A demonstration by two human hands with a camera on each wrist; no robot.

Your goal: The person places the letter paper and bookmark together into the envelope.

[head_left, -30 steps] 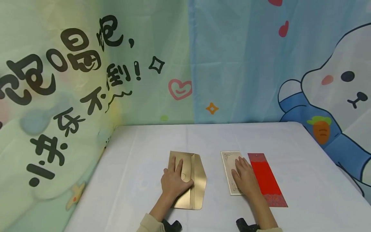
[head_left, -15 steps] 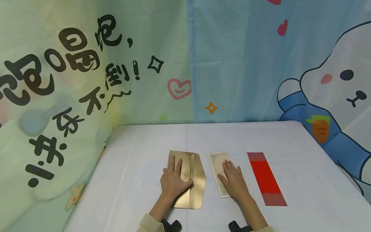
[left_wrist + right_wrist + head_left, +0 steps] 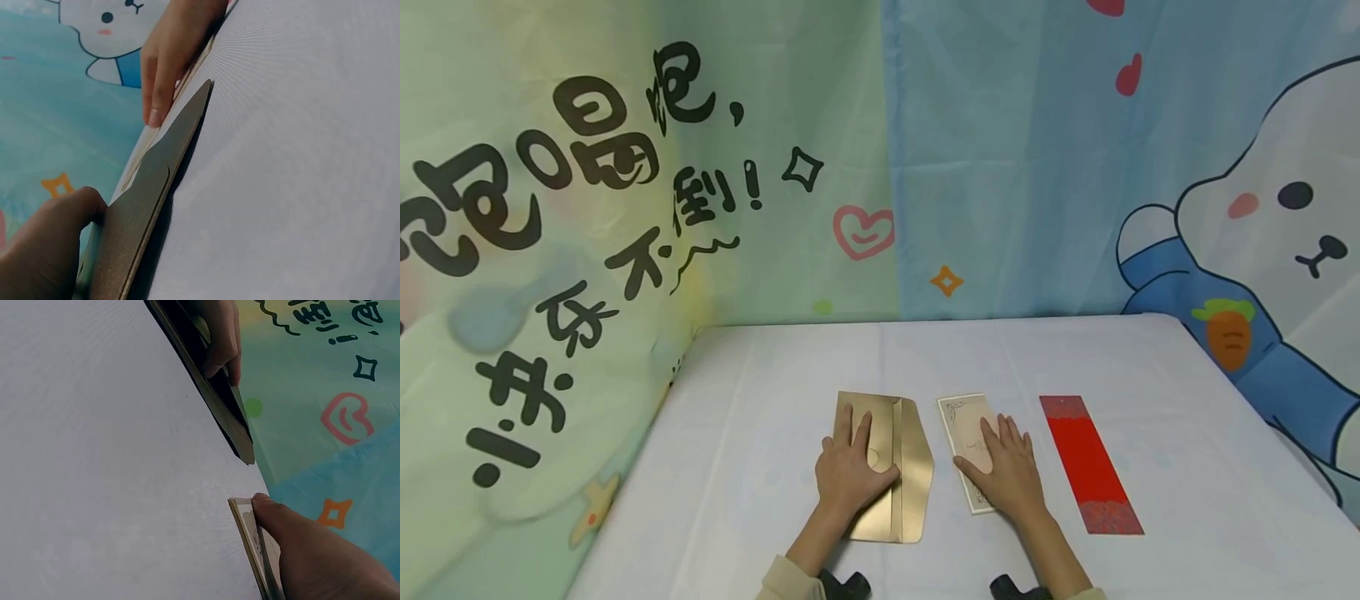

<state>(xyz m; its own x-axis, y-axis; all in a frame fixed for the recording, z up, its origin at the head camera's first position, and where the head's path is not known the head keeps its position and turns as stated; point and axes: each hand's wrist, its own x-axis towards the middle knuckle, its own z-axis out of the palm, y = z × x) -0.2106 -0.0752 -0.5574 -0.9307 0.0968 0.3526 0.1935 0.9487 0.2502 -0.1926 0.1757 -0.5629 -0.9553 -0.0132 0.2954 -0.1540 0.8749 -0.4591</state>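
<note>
A gold envelope (image 3: 916, 467) lies on the white table, its flap side up and the flap pointing right. My left hand (image 3: 850, 473) rests on it with fingers spread and thumb reaching to the right. To its right, a cream card (image 3: 962, 417) with an ornate printed border lies slightly slanted. Over the card's right part rests my right hand (image 3: 1011, 475), fingers straight and thumb out to the left, hiding much of the print. In the right wrist view the card (image 3: 245, 528) shows a thick, layered edge under the thumb.
A long red paper packet (image 3: 1090, 467) with patterned ends lies on the table to the right of my right hand. The white-covered table (image 3: 790, 358) ends at a printed curtain (image 3: 1000, 167) behind and at the left.
My right hand has slid the cream card leftward, away from the red packet and nearer the envelope. In the last half second its thumb has spread further left. My left hand stays put.
</note>
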